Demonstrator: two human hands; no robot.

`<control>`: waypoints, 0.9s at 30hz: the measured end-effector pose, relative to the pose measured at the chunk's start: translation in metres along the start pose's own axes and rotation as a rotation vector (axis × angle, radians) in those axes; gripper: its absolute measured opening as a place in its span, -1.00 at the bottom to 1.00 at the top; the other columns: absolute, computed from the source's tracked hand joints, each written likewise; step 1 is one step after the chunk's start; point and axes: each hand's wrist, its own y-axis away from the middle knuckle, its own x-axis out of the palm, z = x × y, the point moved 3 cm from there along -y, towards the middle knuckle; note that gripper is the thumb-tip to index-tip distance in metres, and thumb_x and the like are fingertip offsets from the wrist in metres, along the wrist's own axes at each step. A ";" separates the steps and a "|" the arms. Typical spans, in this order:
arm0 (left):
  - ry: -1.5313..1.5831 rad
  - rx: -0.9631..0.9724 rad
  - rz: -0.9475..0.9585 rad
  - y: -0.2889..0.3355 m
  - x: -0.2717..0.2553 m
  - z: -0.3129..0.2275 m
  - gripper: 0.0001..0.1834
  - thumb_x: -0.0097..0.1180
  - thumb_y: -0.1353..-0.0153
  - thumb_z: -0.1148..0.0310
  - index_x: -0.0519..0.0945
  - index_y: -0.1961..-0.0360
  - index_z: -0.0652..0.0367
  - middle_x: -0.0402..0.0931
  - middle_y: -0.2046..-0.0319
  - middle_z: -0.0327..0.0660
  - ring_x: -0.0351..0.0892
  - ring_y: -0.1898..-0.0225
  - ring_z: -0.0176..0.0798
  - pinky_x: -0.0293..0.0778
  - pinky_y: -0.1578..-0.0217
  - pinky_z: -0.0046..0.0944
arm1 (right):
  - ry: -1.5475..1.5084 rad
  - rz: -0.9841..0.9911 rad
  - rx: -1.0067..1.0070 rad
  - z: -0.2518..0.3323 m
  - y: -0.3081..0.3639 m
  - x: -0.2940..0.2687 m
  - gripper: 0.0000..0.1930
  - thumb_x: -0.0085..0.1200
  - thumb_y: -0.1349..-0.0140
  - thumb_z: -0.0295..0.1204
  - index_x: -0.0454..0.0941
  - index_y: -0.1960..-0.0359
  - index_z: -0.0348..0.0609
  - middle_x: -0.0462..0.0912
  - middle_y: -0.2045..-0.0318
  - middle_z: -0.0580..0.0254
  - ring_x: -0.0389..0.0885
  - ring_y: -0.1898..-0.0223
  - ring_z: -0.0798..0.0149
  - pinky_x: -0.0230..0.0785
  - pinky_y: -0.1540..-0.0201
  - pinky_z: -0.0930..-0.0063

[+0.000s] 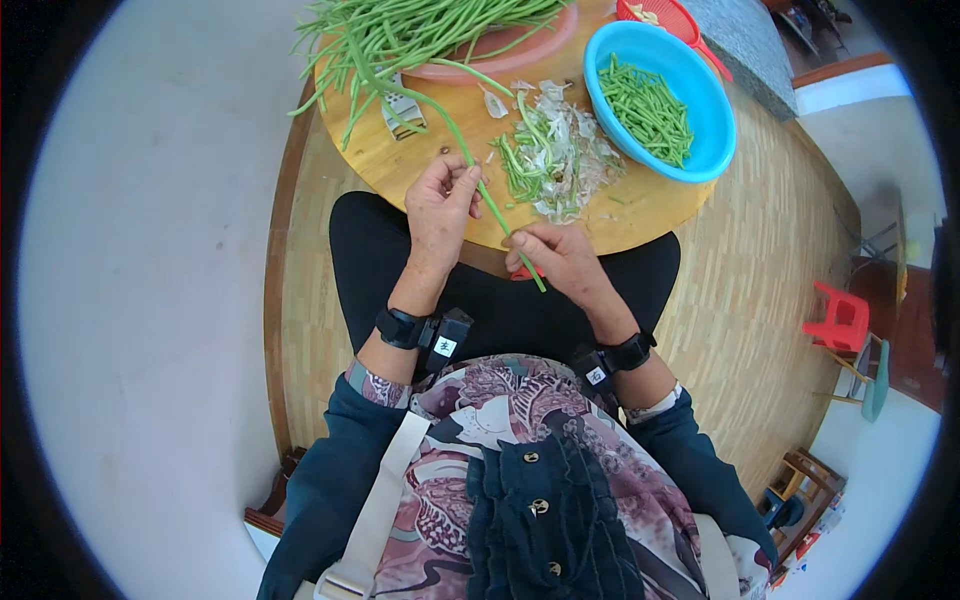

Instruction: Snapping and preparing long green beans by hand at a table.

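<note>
A long green bean [494, 212] runs slantwise between my hands over the near edge of the round wooden table [400, 165]. My left hand [442, 205] pinches it partway along, and its far part curves up toward the heap of long beans [430, 30]. Close to its lower end, my right hand [556, 258] grips the same bean between thumb and fingers; the tip sticks out below. Just beyond my hands lies a pile of papery garlic skins [572, 150] mixed with green bean trimmings [520, 170].
A blue basin [712, 125] at the right holds short cut bean pieces [645, 110]. Behind it sits a red strainer [680, 18]. The bean heap rests on a pink tray [545, 45], with a metal grater [403, 108] beside it. A red stool [840, 318] stands far right.
</note>
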 end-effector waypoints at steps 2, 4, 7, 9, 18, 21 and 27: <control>-0.037 0.018 0.007 0.002 0.002 -0.001 -0.86 0.02 -0.14 0.45 0.47 0.30 0.30 0.48 0.50 -0.24 0.36 0.58 -0.51 0.32 0.59 -0.52 | -0.036 0.013 0.009 -0.001 0.002 0.007 -0.70 -0.03 -0.17 -0.30 0.53 0.51 -0.33 0.54 0.66 0.28 0.50 0.59 0.47 0.35 0.49 0.61; -0.046 0.024 0.017 0.002 0.003 -0.002 -0.86 0.01 -0.14 0.45 0.48 0.30 0.29 0.48 0.50 -0.25 0.36 0.57 -0.50 0.32 0.59 -0.52 | 0.042 0.020 0.023 0.001 0.003 0.009 -0.75 -0.06 -0.19 -0.36 0.52 0.50 -0.32 0.51 0.68 0.31 0.46 0.61 0.52 0.31 0.53 0.63; 0.058 -0.016 0.012 0.004 0.004 -0.002 -0.87 0.00 -0.16 0.43 0.48 0.31 0.28 0.47 0.50 -0.24 0.35 0.58 -0.50 0.31 0.59 -0.52 | 0.229 -0.056 -0.020 0.002 0.005 0.008 -0.74 -0.04 -0.18 -0.36 0.51 0.55 -0.31 0.48 0.72 0.31 0.43 0.66 0.52 0.27 0.58 0.62; 0.121 -0.038 -0.003 0.004 0.004 -0.001 -0.87 -0.01 -0.16 0.42 0.48 0.32 0.27 0.47 0.49 -0.24 0.35 0.58 -0.50 0.31 0.59 -0.52 | 0.282 -0.102 -0.071 0.000 0.004 0.008 -0.76 -0.01 -0.14 -0.35 0.51 0.56 -0.29 0.47 0.73 0.23 0.43 0.67 0.41 0.26 0.59 0.54; 0.284 -0.106 -0.054 -0.001 -0.008 0.007 -0.85 -0.03 -0.18 0.38 0.47 0.33 0.26 0.48 0.48 -0.24 0.35 0.57 -0.49 0.30 0.58 -0.52 | 0.374 -0.175 -0.296 0.011 0.014 0.011 -0.83 0.12 0.00 -0.38 0.51 0.61 -0.22 0.48 0.68 0.10 0.46 0.63 0.14 0.24 0.57 0.39; 0.310 -0.138 -0.054 0.001 -0.008 0.013 -0.85 -0.03 -0.18 0.40 0.46 0.32 0.27 0.48 0.49 -0.22 0.35 0.60 -0.48 0.30 0.60 -0.51 | 0.476 -0.152 -0.443 0.020 0.016 0.011 -0.85 0.15 0.04 -0.39 0.51 0.60 -0.20 0.47 0.67 0.14 0.46 0.61 0.16 0.24 0.55 0.39; 0.339 -0.217 -0.041 0.007 0.006 0.019 -0.86 -0.03 -0.17 0.42 0.46 0.32 0.29 0.49 0.51 -0.22 0.35 0.64 -0.48 0.31 0.61 -0.51 | 0.521 -0.150 -0.771 0.036 0.020 0.012 -0.86 0.20 0.12 -0.39 0.49 0.59 -0.14 0.46 0.64 0.24 0.42 0.60 0.20 0.23 0.53 0.41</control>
